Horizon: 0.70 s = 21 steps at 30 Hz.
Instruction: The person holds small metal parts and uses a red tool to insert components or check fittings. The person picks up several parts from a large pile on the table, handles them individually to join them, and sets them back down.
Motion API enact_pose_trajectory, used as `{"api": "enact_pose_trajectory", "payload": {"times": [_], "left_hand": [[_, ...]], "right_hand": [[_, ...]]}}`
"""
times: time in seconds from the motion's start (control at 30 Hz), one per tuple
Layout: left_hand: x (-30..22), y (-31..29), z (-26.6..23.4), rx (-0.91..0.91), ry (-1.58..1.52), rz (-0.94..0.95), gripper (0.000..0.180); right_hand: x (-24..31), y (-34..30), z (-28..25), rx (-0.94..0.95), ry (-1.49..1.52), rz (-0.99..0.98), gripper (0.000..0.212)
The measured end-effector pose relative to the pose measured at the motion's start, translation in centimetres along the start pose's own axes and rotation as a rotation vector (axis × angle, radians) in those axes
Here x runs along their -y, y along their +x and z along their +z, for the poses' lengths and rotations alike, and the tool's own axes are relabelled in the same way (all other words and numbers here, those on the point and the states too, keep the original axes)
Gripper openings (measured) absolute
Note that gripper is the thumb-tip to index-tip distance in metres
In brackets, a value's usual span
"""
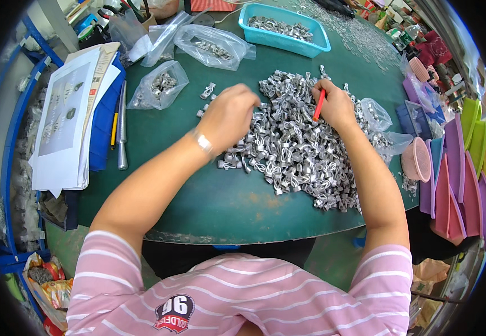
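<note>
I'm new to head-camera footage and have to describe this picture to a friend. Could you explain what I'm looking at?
There is no machine here, just a person's bare hands. The single picture comes from a wide fisheye camera on the person's head, looking down, so edges bend toward the rim. On the green table lies a large pile of small metal pieces. Beyond it stand a turquoise tray of small parts and clear plastic bags. The right hand holds a red stick, perhaps a pen. The left hand is blurred at the pile's left edge; I can't tell whether it holds anything.
</note>
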<state>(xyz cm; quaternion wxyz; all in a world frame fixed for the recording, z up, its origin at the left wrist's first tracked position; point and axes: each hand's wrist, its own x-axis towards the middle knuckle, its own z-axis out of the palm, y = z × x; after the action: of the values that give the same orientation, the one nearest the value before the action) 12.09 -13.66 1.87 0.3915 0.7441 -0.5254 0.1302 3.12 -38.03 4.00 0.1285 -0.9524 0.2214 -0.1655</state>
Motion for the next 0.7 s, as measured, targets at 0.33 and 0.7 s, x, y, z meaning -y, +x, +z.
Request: {"api": "enact_pose_trajectory", "payload": {"times": [0.33,0.7], "left_hand": [[3.2,2.0,2.2,0.304,0.089,-0.261,0.01],[-2.8,-2.5,-1.9,-0.072,-1.979,-0.905,0.026]], "right_hand": [[0.8,0.2,0.2,-0.04,-0.038,-0.04,0.015],[0.9,-0.2,0.3,-0.048,-0.02,-0.042,0.014]]}}
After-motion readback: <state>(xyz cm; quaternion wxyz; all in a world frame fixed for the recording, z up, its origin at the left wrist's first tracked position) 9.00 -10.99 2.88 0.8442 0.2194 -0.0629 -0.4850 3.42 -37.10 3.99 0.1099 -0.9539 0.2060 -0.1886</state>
